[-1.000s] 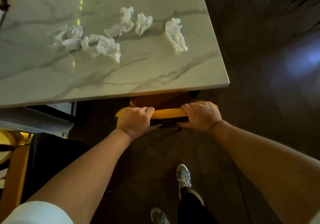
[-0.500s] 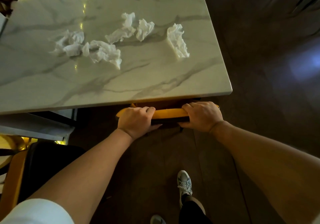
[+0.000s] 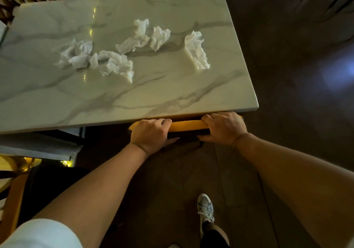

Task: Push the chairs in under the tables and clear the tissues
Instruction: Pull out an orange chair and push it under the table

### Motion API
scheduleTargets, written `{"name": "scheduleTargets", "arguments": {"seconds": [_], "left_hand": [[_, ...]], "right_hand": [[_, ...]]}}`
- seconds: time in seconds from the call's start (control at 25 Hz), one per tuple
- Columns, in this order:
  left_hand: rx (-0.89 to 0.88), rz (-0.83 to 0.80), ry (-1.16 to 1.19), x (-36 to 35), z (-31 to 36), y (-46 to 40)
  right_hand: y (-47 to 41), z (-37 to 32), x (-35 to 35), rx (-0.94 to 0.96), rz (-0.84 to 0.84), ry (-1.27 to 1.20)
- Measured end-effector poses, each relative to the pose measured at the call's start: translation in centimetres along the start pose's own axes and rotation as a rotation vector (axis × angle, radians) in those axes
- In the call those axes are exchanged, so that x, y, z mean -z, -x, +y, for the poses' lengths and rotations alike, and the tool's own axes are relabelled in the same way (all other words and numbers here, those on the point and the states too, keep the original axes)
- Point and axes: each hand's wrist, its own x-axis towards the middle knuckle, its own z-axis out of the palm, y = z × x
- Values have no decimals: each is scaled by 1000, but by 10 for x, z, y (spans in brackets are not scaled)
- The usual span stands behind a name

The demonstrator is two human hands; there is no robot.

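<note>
Chair point(image 3: 188, 126) pushed further under table point(image 3: 172, 94)

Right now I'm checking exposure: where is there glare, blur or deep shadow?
Head view: small yellow glints on the white marble tabletop; a bluish flare on the dark floor; top-right corner smeared; crumpled white tissues sharp; the chair's yellow top rail lit, deep shadow beneath.

— What is the table top point(image 3: 172, 98) made of?
— It looks like polished marble, white with grey veins, glossy enough to mirror small lights.
— And the tissues point(image 3: 115, 63)?
— Thin white paper, crumpled and matt.
— The chair's top rail point(image 3: 188, 126)?
— Smooth yellow wood above dark padding.
</note>
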Motion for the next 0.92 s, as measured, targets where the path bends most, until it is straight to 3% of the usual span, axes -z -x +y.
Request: {"name": "scheduleTargets", "arguments": {"seconds": [0.48, 0.92], "left_hand": [[17, -59, -11, -2, -2, -4], [338, -395, 27, 41, 32, -15]], "right_hand": [[-3, 5, 2, 17, -18, 0], [1, 1, 15, -16, -123, -140]]}}
